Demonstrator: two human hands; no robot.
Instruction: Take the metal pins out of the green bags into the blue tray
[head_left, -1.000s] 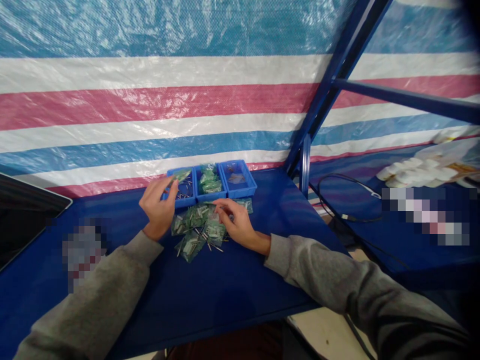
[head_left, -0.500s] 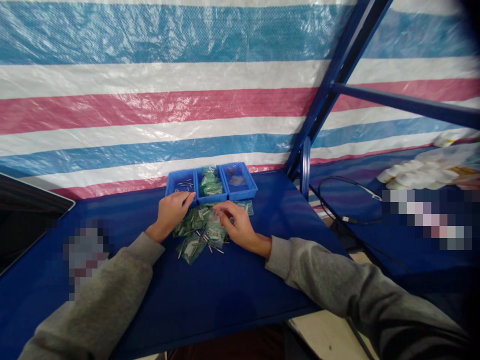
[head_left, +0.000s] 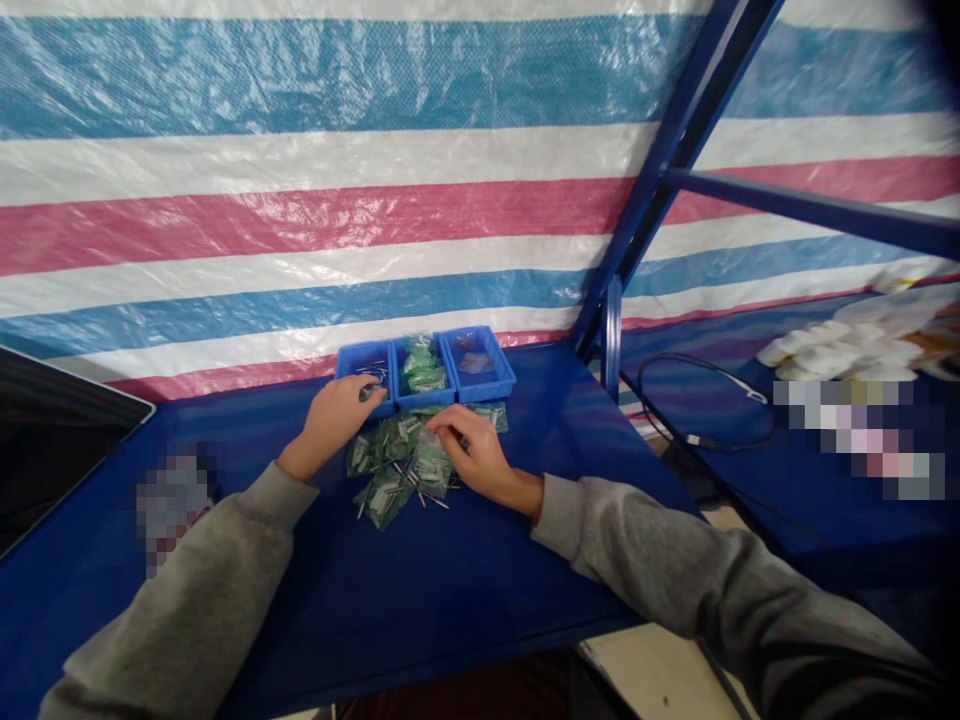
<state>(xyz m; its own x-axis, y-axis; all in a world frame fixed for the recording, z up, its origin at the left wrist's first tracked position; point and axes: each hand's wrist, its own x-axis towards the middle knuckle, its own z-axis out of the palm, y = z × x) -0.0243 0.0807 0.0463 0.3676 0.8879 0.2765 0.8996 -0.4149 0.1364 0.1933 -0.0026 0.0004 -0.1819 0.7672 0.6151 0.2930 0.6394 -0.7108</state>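
Observation:
My left hand (head_left: 339,412) reaches over the front of the left blue bin (head_left: 382,408), where thin metal pins (head_left: 373,368) lie. Its thumb and fingers are curled together, and what they may hold is too small to make out. Just right of the pile's middle, my right hand (head_left: 480,448) is closed in a pinch above the small green plastic bags (head_left: 431,462). Whatever sits between those fingertips is hidden. Several loose metal pins (head_left: 421,490) stick out among the bags. The middle bin (head_left: 425,401) holds more green bags (head_left: 421,368).
The right bin (head_left: 487,388) contains a few small clear pieces. A dark screen-like panel (head_left: 60,450) stands at the left, near a blurred-out item (head_left: 174,505). Blue metal frame bars (head_left: 645,230) rise at the right, with a black cable (head_left: 675,358) and white bundled items (head_left: 832,345) beyond.
My left hand came down from above the left bin to its front, then shifted slightly up and left. The green bag at its fingers earlier is out of sight. My right hand barely moved.

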